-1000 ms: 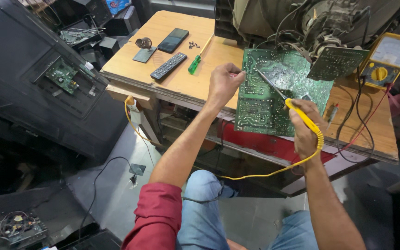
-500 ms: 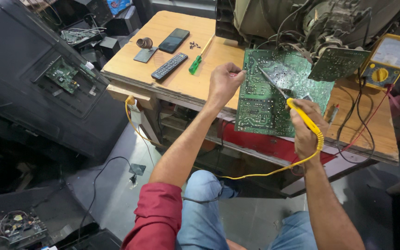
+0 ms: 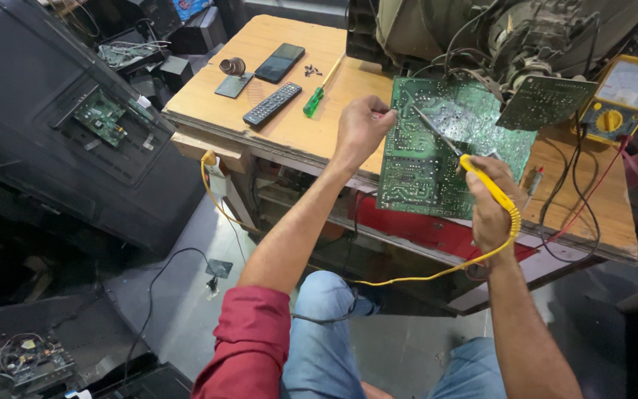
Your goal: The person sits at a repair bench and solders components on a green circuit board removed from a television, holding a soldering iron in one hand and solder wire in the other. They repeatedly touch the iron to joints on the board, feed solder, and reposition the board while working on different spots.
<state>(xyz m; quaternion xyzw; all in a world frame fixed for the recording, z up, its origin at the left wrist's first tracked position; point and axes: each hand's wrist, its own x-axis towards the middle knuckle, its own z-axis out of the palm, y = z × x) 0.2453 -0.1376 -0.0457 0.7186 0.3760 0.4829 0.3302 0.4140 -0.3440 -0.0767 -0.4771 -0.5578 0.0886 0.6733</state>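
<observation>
Green circuit board (image 3: 437, 159) is lying on the tabletop (image 3: 289, 125), overhanging its near edge, pinched by the left hand (image 3: 359, 129). Soldering iron (image 3: 474, 174) is being gripped in the right hand (image 3: 490, 210); a slip could bridge joints, or the trailing cord could get snagged.

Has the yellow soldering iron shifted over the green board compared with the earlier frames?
No. The soldering iron in the right hand keeps its place over the green circuit board, judged against the yellow multimeter.
</observation>
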